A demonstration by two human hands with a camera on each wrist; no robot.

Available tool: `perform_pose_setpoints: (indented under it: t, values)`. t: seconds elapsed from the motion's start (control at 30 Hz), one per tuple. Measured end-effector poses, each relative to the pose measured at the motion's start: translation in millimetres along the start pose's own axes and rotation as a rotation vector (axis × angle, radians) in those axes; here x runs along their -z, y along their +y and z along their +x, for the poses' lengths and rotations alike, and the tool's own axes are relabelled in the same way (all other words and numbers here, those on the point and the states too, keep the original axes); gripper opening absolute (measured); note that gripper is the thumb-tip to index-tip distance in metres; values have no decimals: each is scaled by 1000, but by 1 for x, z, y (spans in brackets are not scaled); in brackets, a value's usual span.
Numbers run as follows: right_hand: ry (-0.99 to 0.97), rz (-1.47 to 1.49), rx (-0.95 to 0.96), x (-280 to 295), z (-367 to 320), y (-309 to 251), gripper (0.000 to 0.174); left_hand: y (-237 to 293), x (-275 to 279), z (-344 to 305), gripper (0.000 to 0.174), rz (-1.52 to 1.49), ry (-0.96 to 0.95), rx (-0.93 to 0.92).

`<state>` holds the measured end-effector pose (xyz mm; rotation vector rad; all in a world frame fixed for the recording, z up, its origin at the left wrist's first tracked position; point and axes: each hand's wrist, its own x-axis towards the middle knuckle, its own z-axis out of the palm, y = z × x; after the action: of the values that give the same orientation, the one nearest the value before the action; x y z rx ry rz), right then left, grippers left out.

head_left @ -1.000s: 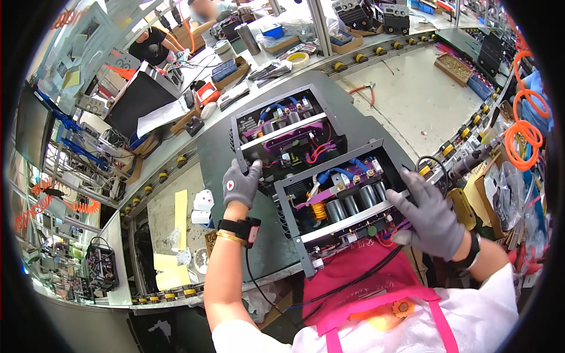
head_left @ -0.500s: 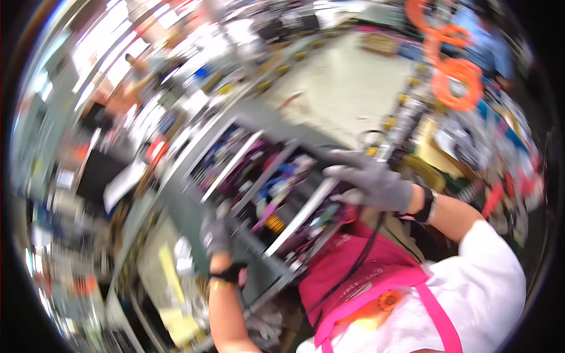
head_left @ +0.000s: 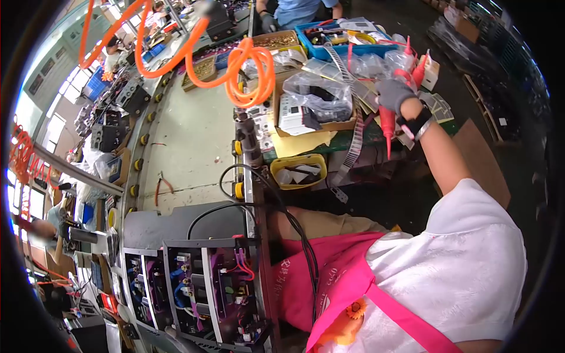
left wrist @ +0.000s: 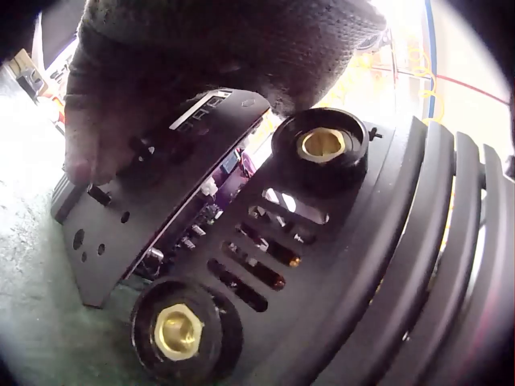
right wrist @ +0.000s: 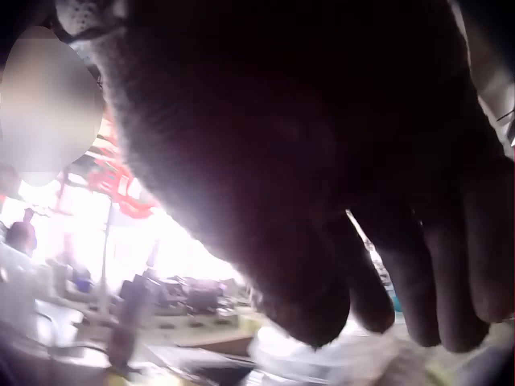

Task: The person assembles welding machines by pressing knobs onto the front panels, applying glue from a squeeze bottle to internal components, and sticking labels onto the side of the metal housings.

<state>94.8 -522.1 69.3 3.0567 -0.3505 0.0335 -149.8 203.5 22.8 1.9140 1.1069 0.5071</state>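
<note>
In the head view, my gloved right hand [head_left: 395,95] is over the right-hand bench, beside red bottles with pointed nozzles [head_left: 386,125]. The right wrist view shows this hand [right wrist: 322,185] dark, its fingers loosely bent and apart, with nothing visible between them. Two open metal chassis [head_left: 206,294] with purple boards and blue wires lie side by side at the lower left. In the left wrist view, my gloved left hand [left wrist: 201,56] rests on a dark perforated panel [left wrist: 153,201], next to a black housing [left wrist: 257,314] with round feet and brass centres. Some left fingers are hidden.
Orange coiled hose [head_left: 250,73] hangs over the bench. A box with bagged parts [head_left: 318,103], a yellow bin [head_left: 298,172] and a blue tray [head_left: 318,50] stand at the right. Black cables [head_left: 294,220] cross near the apron. Another person [head_left: 303,12] is at the far side.
The head view has turned right. My right hand has left the nearer chassis and moved out to the red bottles. The two chassis now appear at the lower left.
</note>
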Motion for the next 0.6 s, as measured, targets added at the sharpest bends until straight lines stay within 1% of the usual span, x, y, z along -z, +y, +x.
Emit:
perform_pose_setpoints:
  t: [0.07,0.17,0.27,0.3,0.4,0.43,0.47,0.53,0.6]
  values:
    - [-158,-30,-110,-36,20,40,40,1,-2,0,61,5,1,-7]
    - [-283,252,-238,-54,13,43,52,-2,-4,1,58,1,5,-16]
    - [-201,341,-275,-92,24,59,57,-11,-1,0,54,-2,8,-22]
    - [-200,394,-282,-91,23,60,55,-17,-1,-2,53,-15,8,-22]
    - [-132,489,-190,-81,17,69,53,-40,-1,-10,50,-55,12,-20]
    - [-78,601,-176,-60,6,58,48,-50,0,-13,49,-76,15,-18]
    - [-76,725,-97,-50,2,57,43,-60,0,-16,49,-93,12,-16]
    - [-147,957,73,-5,-10,37,43,-80,-2,-20,47,-131,8,-22]
    - [-66,1142,347,64,-41,-20,47,-99,-5,-20,46,-187,5,-31]
